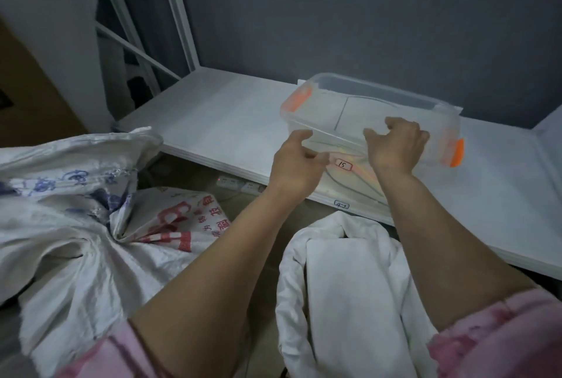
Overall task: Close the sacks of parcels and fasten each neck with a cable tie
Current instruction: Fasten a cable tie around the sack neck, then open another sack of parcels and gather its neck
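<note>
A clear plastic box (328, 98) with orange latches sits tilted on the white shelf (231, 122). Thin cable ties (339, 117) lie inside it. My right hand (395, 143) grips the box's near rim, fingers curled over the edge. My left hand (295, 165) hovers at the box's near left corner, thumb up by the rim and fingers loosely curled, holding nothing. A white sack (349, 286) stands open below my arms. To the left lies a woven sack with blue print (60, 195), its neck bunched, and beside it a sack with red print (176, 225).
A power strip (240, 184) lies on the floor under the shelf's edge. A white metal frame (179, 12) rises at the back left before a grey wall. A brown cardboard box (27, 98) stands at far left.
</note>
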Tool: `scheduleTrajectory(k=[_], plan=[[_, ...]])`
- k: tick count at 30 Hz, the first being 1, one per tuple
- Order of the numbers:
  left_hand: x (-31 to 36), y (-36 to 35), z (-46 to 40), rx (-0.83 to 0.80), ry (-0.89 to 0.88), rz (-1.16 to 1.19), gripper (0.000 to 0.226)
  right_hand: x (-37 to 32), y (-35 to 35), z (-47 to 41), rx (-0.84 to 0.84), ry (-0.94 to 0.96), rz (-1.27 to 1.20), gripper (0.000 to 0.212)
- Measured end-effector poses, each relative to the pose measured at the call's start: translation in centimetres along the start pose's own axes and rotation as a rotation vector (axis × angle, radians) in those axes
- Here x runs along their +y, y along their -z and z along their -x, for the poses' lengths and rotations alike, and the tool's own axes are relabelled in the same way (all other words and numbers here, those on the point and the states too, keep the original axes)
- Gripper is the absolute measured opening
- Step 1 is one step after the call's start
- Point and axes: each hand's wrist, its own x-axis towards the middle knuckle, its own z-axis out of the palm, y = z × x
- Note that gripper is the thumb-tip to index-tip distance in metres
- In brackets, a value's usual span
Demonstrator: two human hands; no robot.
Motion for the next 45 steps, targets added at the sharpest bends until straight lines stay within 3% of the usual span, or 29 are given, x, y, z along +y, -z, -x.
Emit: scheduleTrajectory(k=[4, 9, 14, 21, 23, 25, 28, 32, 38, 45], plan=[[-2.5, 4.9, 1.6, 0.139, 0.035, -0.057, 0.048, -3.6, -2.1, 4.6, -0.105, 0.179, -0.104, 0.030], [-5.6, 12.9, 4.7, 0.316, 0.070, -0.069, 0.045, -11.2, -5.3, 13.5, -0.397, 0.377, -0.336, 0.020], [-8.4, 20.7, 8.6, 0.464, 0.094, -0.103, 0.045, -17.1, -7.5, 22.2, -0.521, 0.586, -0.350, 0.016], [-11.9, 30.1, 14.1, 0.641, 0.131, -0.167, 0.041, -25.0, -9.8, 30.3, -0.424, 1.032, -0.105, 0.046], [-12.8, 32.1, 15.5, 0.663, 0.154, -0.196, 0.042, -27.1, -10.9, 31.3, -0.414, 1.086, -0.002, 0.052], [-13.7, 33.7, 16.7, 0.691, 0.172, -0.243, 0.041, -28.7, -11.9, 31.8, -0.416, 1.076, 0.106, 0.049], [-14.5, 35.3, 18.0, 0.764, 0.171, -0.332, 0.040, -29.6, -12.3, 32.3, -0.394, 1.103, 0.256, 0.029], [-13.4, 35.8, 18.8, 0.863, 0.105, -0.539, 0.046, -28.4, -10.3, 32.0, -0.373, 1.149, 0.097, 0.018], [-8.1, 34.6, 19.3, 0.774, -0.049, -0.630, 0.048, -27.3, -2.7, 29.3, -0.111, 1.243, -0.190, 0.015], [-0.4, 33.1, 21.7, 0.853, -0.364, -0.613, 0.019, -26.4, 8.0, 26.3, 0.204, 1.304, -0.414, 0.022]])
